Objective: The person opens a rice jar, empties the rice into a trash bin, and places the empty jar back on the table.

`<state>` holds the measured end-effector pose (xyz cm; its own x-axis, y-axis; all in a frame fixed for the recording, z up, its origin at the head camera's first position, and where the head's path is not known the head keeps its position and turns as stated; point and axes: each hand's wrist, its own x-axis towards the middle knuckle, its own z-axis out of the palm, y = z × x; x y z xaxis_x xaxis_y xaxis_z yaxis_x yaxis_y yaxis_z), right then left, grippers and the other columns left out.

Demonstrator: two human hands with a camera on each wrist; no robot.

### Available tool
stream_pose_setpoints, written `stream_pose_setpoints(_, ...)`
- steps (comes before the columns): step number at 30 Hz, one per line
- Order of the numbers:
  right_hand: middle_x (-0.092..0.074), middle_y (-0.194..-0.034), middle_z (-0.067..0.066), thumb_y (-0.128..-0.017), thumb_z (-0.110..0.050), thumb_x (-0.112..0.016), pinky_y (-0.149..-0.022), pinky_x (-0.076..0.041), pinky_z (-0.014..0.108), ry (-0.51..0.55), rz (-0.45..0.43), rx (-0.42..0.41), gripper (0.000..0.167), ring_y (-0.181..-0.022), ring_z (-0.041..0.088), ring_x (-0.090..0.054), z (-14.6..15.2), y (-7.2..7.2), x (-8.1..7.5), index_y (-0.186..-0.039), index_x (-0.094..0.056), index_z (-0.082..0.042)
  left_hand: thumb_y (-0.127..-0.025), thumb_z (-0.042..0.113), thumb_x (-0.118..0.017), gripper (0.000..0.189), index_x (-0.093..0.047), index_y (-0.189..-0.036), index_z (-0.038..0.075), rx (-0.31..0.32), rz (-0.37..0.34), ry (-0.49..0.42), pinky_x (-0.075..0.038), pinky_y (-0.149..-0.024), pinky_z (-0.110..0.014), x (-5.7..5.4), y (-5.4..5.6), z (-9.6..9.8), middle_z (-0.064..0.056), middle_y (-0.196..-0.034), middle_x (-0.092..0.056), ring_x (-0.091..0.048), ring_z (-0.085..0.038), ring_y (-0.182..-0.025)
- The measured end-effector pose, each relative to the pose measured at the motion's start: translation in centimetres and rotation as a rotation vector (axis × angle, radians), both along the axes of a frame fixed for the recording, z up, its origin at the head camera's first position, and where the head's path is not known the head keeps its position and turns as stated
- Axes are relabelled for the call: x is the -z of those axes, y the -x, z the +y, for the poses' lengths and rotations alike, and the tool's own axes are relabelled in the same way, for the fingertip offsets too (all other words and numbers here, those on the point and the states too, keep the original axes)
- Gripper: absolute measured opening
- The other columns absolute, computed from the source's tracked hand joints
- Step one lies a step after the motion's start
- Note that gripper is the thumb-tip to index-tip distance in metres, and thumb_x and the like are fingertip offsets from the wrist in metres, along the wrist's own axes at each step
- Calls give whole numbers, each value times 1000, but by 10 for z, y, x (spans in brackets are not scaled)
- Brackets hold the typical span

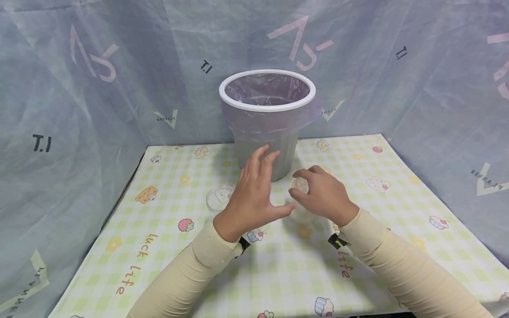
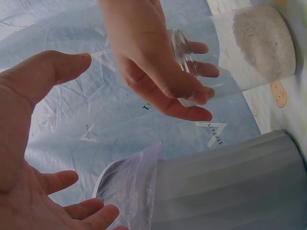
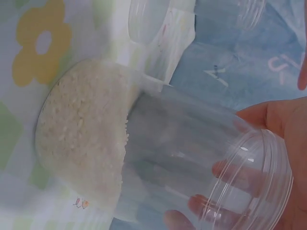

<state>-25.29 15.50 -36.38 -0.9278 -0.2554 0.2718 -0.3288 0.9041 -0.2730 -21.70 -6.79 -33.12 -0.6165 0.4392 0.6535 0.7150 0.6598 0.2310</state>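
A clear plastic jar (image 3: pixel 172 143) stands on the table with rice (image 3: pixel 81 129) filling its lower part. My right hand (image 1: pixel 324 194) grips this jar around its ridged top, thumb on one side and fingers on the other. To its left, my left hand (image 1: pixel 254 194) hovers with fingers spread and thumb held apart, touching nothing. Partly hidden behind the left hand is a second clear jar (image 1: pixel 214 201); its base (image 3: pixel 146 21) and ridged neck show in the right wrist view. Whether the rice jar has a lid cannot be told.
A grey bin (image 1: pixel 286 154) with a white rim (image 1: pixel 267 107) and a purplish plastic liner (image 2: pixel 129 187) stands behind the hands. The tablecloth (image 1: pixel 159 247) is green-checked with printed pictures. Blue-grey sheeting (image 1: pixel 179 88) hangs around the back and sides.
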Motion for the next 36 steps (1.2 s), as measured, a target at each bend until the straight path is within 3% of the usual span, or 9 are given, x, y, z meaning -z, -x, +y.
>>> stream_pose_setpoints(6, -64, -127, 7, -93, -50, -64, -52, -48, 33, 6, 23, -12, 47, -66, 14, -60, -3, -4, -5, -130, -69, -21, -70, 51, -90, 115, -30, -157, 5, -13, -21, 16, -40, -114, -52, 0, -1, 0, -21, -162, -27, -34, -33, -151)
stream_pose_setpoints(13, -64, -130, 6, -93, -51, -64, -58, -52, 38, 31, 65, -19, 46, -79, 20, -67, -8, -9, -15, -129, -70, -23, -70, 50, -91, 114, -32, -155, 3, 1, 15, 1, -43, -110, -53, 1, 0, 0, -23, -160, -29, -39, -37, -146)
stream_pose_setpoints(20, -66, -124, 4, -92, -49, -68, -58, -51, 36, 71, 127, -42, 46, -74, 16, -64, -13, -14, -26, -129, -71, -22, -69, 50, -90, 114, -32, -155, 3, 6, 38, 0, -43, -110, -53, 2, 1, 1, -23, -159, -30, -39, -36, -146)
stream_pose_setpoints(24, -66, -123, 1, -91, -49, -69, -60, -51, 36, 96, 152, -47, 44, -77, 14, -62, -16, -17, -31, -128, -71, -24, -69, 51, -90, 114, -31, -155, 3, -3, 24, 5, -42, -111, -53, 1, 0, 1, -23, -160, -30, -38, -35, -147)
stream_pose_setpoints(29, -66, -125, -1, -91, -49, -69, -68, -55, 42, 137, 184, -56, 43, -92, 18, -68, -20, -22, -36, -127, -71, -26, -69, 53, -89, 115, -31, -156, 4, -13, 5, 10, -43, -111, -53, 2, 0, 2, -22, -161, -30, -37, -34, -148)
stream_pose_setpoints(36, -66, -126, -4, -91, -48, -69, -70, -55, 42, 177, 232, -79, 41, -91, 17, -68, -24, -27, -43, -127, -71, -27, -71, 54, -88, 117, -28, -157, 2, 12, -49, 8, -41, -113, -55, 2, 0, 2, -21, -159, -32, -35, -33, -150)
